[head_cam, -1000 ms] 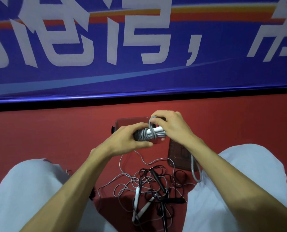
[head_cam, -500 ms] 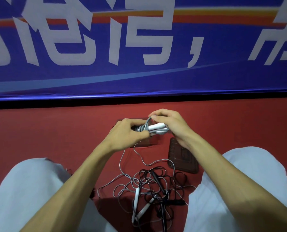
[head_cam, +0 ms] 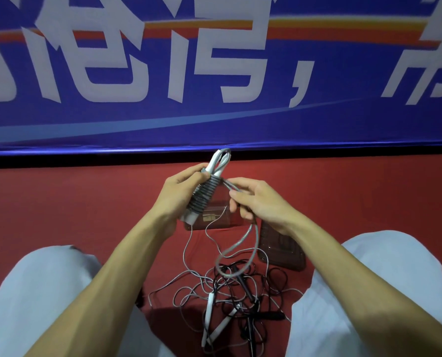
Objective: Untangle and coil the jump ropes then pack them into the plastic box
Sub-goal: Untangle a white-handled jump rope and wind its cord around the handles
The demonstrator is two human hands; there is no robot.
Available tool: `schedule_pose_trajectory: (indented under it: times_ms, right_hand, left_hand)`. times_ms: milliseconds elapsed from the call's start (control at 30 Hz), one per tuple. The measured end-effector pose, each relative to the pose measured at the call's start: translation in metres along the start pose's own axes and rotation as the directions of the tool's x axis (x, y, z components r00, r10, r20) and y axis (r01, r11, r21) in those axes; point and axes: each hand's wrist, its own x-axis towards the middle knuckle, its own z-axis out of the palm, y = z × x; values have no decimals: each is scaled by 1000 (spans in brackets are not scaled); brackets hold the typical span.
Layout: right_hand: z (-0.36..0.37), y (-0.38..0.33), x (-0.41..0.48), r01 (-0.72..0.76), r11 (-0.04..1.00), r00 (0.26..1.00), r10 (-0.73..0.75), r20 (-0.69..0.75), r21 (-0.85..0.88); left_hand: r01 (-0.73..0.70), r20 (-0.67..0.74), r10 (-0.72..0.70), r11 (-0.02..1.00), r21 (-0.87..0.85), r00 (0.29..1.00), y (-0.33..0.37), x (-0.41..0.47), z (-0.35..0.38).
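From my feed, the left hand [head_cam: 181, 194] grips the grey jump rope [head_cam: 204, 194] with fingers and thumb curled round it. The cord is wound in tight turns about its two white handles [head_cam: 216, 161], whose tips stick up past the fingers, tilted to the right. The right hand [head_cam: 263, 202] sits just beside the bundle and pinches the free length of that cord between thumb and fingers. From there a slack loop [head_cam: 240, 243] hangs toward the floor. Both hands are held in the air above the clear plastic box [head_cam: 219, 224], which stands on the red floor [head_cam: 60, 202]; I can't tell whether anything lies in it. Its lid [head_cam: 281, 251] lies flat just to the right. Nearer to me, between the two pale trouser legs, is the tangle [head_cam: 230, 292] of thin grey and black ropes – white and black handles are mixed into it. A blue banner [head_cam: 214, 119] with large white characters runs along behind.
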Motion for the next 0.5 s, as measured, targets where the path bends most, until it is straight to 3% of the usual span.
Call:
schedule_pose_trajectory:
  times_ms: [167, 300, 400, 500]
  right_hand:
    - [1, -2, -4, -180, 975, 978, 191, 78, -133]
    - [-3, -2, -10, -180, 887, 950, 269, 159, -425]
    - [-6, -4, -11, -64, 786, 985, 150, 90, -615]
    - [-9, -6, -13, 138, 598, 990, -53, 133, -789]
  left_hand:
    - [-4, -72, 9, 997, 75, 997, -9, 3, -2]
    - [-31, -121, 62, 970, 241, 991, -20, 9, -6]
    - [-41, -145, 126, 876, 480, 981, -24, 12, -10]
    - [-82, -59, 180, 685, 724, 982, -28, 13, -9]
